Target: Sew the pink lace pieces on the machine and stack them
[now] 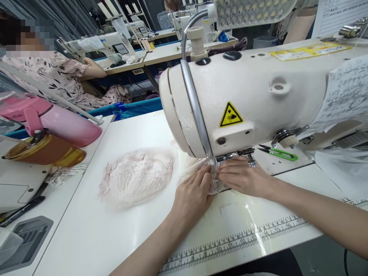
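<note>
**Lace piece (217, 186) is lying at the needle end of our sewing machine (247, 88)**

We are keeping the lace piece between our hands, below the machine's head and back from the near edge of the sewing table (89, 230). Our left hand (191, 191) is covering its left side, the fingers bent and lying close together with their tips on the lace. Our right hand (244, 177) is reaching in from the other side, its fingers stretched out, nearly together and touching the lace's right side. We cannot tell whether either hand is pinching the fabric or only pressing it. The machine's head is overhanging the work, and our fingers are hiding much of the lace.

To the left, a second lace piece (138, 174) is lying flat, well apart from our hands. Green snips (283, 155) are resting beyond our right hand, and a printed ruler (230, 245) is running along the table's near edge. Past the left edge, a pink bottle (69, 120) and an amber cup (54, 151) are standing close together. Farther off, a co-worker (48, 73) is sitting by another machine (100, 44).
</note>
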`<action>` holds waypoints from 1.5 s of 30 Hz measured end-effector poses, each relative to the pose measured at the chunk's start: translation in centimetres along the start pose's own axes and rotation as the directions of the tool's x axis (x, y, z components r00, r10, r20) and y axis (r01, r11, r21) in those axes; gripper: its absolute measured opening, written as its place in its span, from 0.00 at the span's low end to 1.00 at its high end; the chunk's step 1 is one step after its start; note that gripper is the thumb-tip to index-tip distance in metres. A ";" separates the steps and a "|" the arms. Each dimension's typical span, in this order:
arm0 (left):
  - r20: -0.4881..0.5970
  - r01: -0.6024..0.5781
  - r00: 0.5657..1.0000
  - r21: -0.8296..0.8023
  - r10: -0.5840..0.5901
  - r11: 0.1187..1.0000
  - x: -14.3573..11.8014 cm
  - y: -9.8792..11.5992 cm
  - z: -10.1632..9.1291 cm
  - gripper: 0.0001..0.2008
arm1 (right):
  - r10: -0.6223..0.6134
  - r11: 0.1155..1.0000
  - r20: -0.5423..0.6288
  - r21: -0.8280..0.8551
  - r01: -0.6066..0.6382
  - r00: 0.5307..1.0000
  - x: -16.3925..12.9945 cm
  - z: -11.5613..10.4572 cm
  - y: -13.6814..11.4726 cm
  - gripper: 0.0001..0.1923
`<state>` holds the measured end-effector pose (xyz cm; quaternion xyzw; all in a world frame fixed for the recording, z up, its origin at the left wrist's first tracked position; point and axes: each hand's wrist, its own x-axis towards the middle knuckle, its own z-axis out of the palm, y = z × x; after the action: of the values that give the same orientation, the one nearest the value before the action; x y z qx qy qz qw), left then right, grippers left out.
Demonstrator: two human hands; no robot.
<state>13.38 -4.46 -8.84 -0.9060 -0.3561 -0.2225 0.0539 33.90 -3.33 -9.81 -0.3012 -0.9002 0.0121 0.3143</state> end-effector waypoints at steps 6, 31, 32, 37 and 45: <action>-0.004 0.011 1.000 0.029 -0.010 1.000 0.1 -0.1 0.3 0.14 | 0.018 1.000 0.038 -0.023 -0.017 0.999 -0.2 0.0 0.4 0.11; -0.014 -0.034 0.999 0.005 0.034 0.999 0.7 0.1 0.5 0.18 | 0.136 0.964 0.021 -0.234 -0.128 0.990 0.0 -1.1 0.6 0.15; -0.013 -0.029 0.999 0.002 0.029 1.000 0.8 0.1 0.5 0.18 | 0.134 0.966 0.029 -0.225 -0.124 0.991 0.0 -1.0 0.9 0.16; -0.014 -0.012 1.000 0.015 0.012 1.000 0.9 0.0 0.8 0.18 | 0.150 0.964 0.047 -0.227 -0.136 0.988 0.0 -0.5 1.6 0.15; -0.011 -0.140 0.990 -0.024 0.140 0.990 0.7 -0.3 0.4 0.11 | 0.137 0.909 0.024 -0.400 -0.116 0.990 0.2 -1.1 0.3 0.14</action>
<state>13.82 -3.70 -8.90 -0.9283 -0.2888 -0.2266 0.0599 34.58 -3.22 -8.88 -0.4162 -0.8702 -0.1429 0.2217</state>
